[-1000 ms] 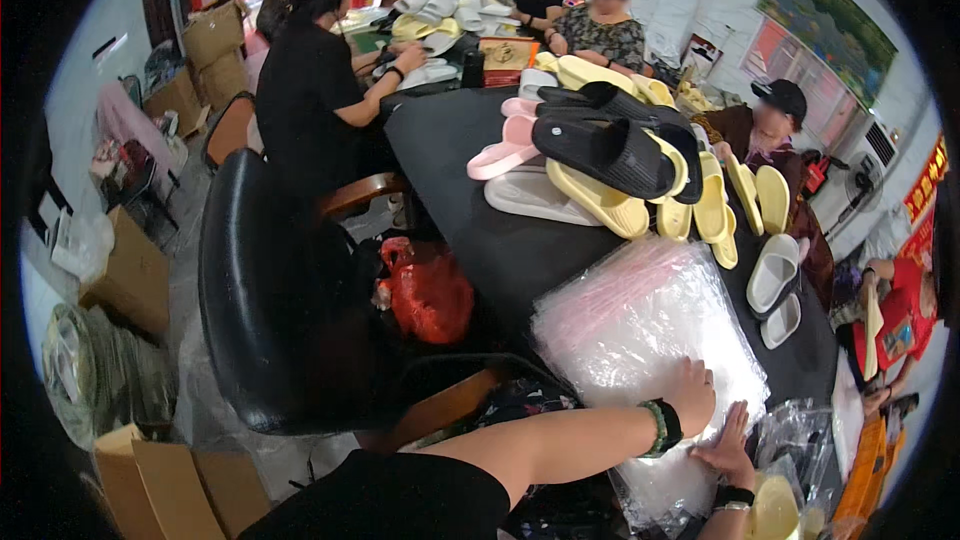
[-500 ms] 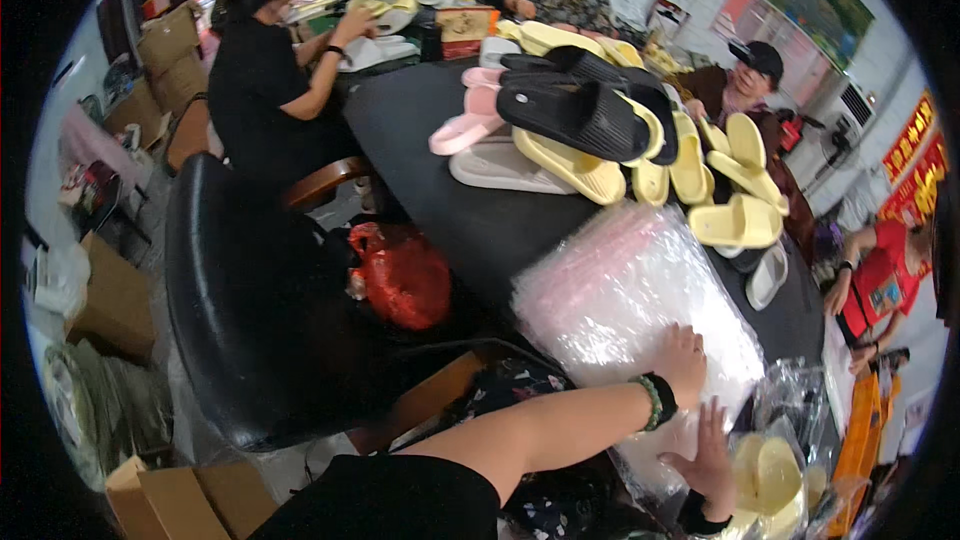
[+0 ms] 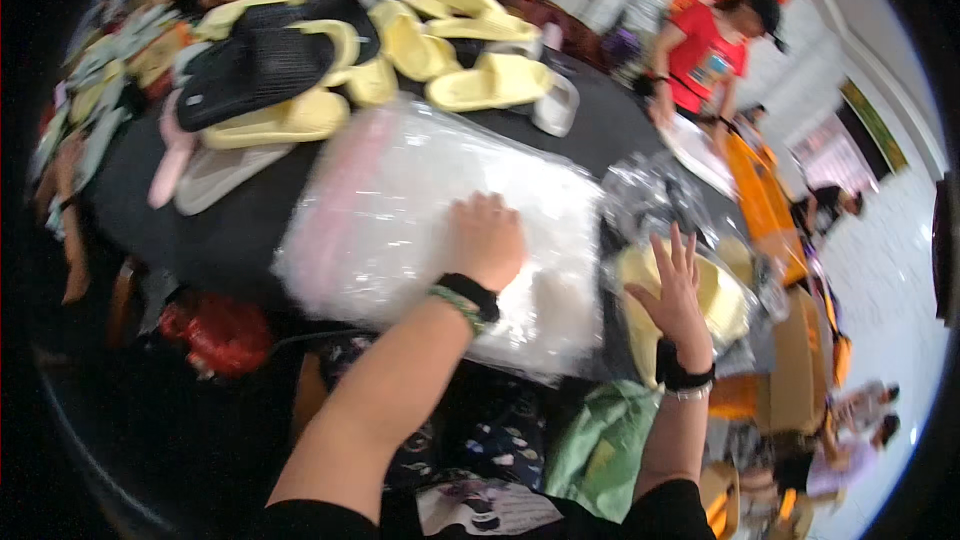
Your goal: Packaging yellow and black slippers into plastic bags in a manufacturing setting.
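Note:
My left hand rests on a broad stack of clear plastic bags, its fingers slightly bent on the shiny film. A pink tint runs along the stack's left side. To the right, my right hand is raised with its fingers spread and nothing in it. Behind that hand lie pale yellow slippers in clear plastic. I cannot tell whether the hand touches them. Beyond the bags are piled black slippers and more yellow slippers. A grey slipper lies under the pile's left end.
The black table curves around the bags. Crumpled clear plastic lies at its right side, near an orange object. A person in red stands beyond. Below the table edge are a red bag and green plastic.
My view has swung to the right, so the bags and slippers appear further left. My left hand stays on the bags; my right hand, fingers still spread, now shows in front of the bagged slippers.

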Demonstrator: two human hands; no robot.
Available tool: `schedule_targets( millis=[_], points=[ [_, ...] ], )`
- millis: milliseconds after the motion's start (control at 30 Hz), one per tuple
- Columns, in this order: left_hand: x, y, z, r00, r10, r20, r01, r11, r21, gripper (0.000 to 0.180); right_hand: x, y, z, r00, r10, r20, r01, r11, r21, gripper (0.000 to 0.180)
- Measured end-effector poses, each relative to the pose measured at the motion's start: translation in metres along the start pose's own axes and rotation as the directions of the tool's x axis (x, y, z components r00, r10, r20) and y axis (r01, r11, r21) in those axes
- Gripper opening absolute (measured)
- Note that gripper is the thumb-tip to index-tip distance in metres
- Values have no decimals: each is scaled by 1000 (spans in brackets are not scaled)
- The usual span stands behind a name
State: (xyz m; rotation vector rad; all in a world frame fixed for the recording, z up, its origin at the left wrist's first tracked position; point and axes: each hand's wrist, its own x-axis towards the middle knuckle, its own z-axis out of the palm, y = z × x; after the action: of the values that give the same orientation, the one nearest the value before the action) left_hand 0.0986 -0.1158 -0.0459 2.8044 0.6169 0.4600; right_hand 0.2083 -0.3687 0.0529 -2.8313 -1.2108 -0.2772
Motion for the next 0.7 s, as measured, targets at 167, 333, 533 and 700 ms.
schedule_targets(
  millis=[167,333,533,700],
  points=[
    [-1,7,-13,998,54,38,-57,995,83,54,-23,56,-19,950,313,-24,-312,936,-162,103],
    [0,7,-11,996,21,86,-29,995,98,61,-39,74,-4,932,359,44,-344,919,-192,110],
    [-4,9,-14,997,40,67,-46,994,95,59,-40,111,-3,903,365,-225,-367,929,34,114],
    [-5,9,-14,998,34,55,-40,994,104,58,-41,116,-5,912,382,-149,-385,923,12,92]
  ],
)
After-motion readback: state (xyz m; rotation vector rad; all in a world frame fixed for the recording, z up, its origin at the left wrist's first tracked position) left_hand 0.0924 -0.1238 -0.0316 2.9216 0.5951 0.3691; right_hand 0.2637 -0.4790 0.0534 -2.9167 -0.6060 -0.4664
